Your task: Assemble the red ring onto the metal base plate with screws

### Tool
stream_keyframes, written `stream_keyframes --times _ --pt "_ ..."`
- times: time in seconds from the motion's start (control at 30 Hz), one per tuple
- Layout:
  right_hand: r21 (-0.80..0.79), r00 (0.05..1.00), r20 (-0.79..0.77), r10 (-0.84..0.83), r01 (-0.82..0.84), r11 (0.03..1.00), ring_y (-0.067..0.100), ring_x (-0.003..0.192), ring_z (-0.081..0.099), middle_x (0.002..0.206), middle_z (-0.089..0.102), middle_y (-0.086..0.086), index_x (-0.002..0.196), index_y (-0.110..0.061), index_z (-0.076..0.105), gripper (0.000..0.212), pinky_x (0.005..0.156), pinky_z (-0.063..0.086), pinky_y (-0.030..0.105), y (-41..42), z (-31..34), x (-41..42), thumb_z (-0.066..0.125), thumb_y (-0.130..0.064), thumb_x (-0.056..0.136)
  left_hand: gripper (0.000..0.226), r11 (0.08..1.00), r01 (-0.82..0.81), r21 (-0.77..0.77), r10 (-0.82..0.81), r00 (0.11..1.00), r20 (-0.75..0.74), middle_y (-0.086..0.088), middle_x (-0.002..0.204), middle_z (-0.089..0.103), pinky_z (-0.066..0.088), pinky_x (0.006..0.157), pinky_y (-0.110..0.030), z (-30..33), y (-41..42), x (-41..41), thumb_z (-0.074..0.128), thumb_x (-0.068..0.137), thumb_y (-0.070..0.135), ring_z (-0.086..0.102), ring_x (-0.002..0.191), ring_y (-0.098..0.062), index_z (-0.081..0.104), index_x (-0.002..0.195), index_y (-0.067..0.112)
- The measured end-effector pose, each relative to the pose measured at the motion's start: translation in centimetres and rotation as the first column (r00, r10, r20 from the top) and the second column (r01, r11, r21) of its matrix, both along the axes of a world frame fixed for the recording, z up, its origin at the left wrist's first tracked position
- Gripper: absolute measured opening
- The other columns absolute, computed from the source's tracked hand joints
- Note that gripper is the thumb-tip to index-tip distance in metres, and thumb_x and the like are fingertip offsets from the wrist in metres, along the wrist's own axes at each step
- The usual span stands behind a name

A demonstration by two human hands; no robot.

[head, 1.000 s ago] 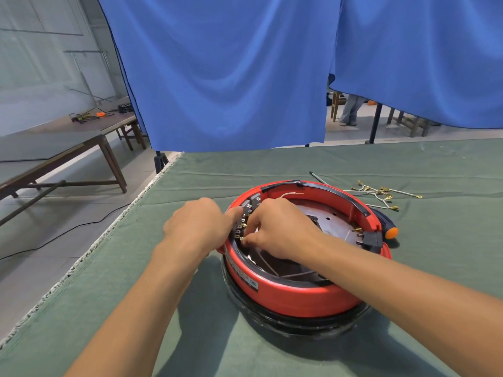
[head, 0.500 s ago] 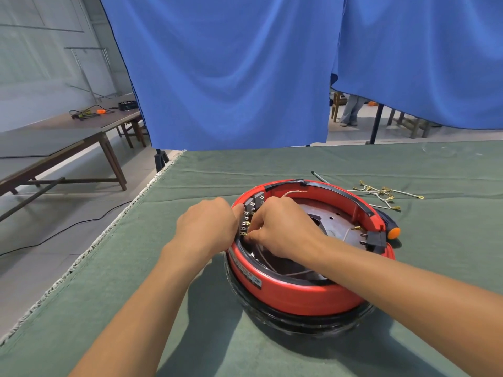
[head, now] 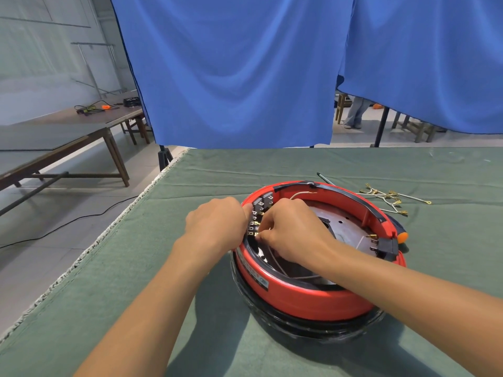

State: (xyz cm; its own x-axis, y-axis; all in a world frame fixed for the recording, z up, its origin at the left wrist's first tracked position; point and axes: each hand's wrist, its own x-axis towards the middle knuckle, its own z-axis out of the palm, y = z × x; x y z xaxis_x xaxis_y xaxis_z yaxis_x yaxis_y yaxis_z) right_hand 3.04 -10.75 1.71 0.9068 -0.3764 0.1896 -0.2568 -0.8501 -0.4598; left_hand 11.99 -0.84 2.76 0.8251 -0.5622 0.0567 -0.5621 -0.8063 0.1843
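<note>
The red ring (head: 304, 297) sits on the green-covered surface (head: 136, 281), seated over a black circular unit, with the metal base plate (head: 351, 227) visible inside it toward the far right. A row of dark terminal blocks (head: 257, 216) with brass tabs is mounted on the ring's inner left wall. The left hand (head: 216, 225) is positioned against the outer left side of the ring, fingers curled against the rim beside the terminal blocks; whether it actually grasps the rim cannot be told. The right hand (head: 295, 232) reaches inside the ring, fingers curled with fingertips pinched together at the lowest terminal tabs; the item pinched is too small to identify. A black connector block (head: 385, 247) is fitted at the ring's right rim. Behind the ring, a screwdriver with an orange handle end (head: 402, 236) lies on the surface, mostly hidden. Loose wires with brass terminals (head: 389, 198) lie on the surface beyond the ring, to the right. Blue curtains (head: 231, 72) hang behind the surface.
</note>
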Motion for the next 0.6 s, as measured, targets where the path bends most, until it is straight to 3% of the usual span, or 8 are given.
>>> stream_keyframes --times 0.37,0.47,0.6 --pt "0.043 1.0 -0.017 0.006 -0.006 0.999 0.018 0.071 0.063 0.071 0.07 0.003 0.076 -0.018 0.074 0.01 0.062 0.046 0.026 0.11 0.03 0.07 0.071 -0.025 0.081 0.051 0.999 0.016 -0.042 -0.017 1.0 -0.025 -0.004 0.061 0.039 0.032 0.058 -0.035 0.05 0.19 -0.09 0.03 0.101 0.047 0.043 0.069 -0.03 0.033 0.061 0.015" --pt "0.049 0.999 -0.04 -0.002 0.004 0.999 0.021 0.076 0.065 0.074 0.07 0.002 0.071 -0.02 0.069 0.012 0.068 0.052 0.032 0.25 -0.03 0.14 0.069 -0.025 0.082 0.052 0.999 0.018 -0.045 -0.019 1.0 -0.022 -0.006 0.063 0.045 0.033 0.058 -0.035 0.09 0.18 -0.15 0.03 0.101 0.047 0.048 0.071 -0.032 0.033 0.061 0.014" --pt "0.044 0.999 -0.049 -0.013 0.015 0.999 0.021 0.078 0.063 0.076 0.07 0.002 0.064 -0.024 0.061 0.021 0.065 0.047 0.03 0.13 -0.11 -0.05 0.068 -0.027 0.084 0.051 0.999 0.012 -0.032 -0.012 1.0 -0.004 -0.003 0.061 0.039 0.033 0.059 -0.033 0.21 0.09 -0.28 0.03 0.101 0.046 0.043 0.07 -0.028 0.033 0.061 0.015"
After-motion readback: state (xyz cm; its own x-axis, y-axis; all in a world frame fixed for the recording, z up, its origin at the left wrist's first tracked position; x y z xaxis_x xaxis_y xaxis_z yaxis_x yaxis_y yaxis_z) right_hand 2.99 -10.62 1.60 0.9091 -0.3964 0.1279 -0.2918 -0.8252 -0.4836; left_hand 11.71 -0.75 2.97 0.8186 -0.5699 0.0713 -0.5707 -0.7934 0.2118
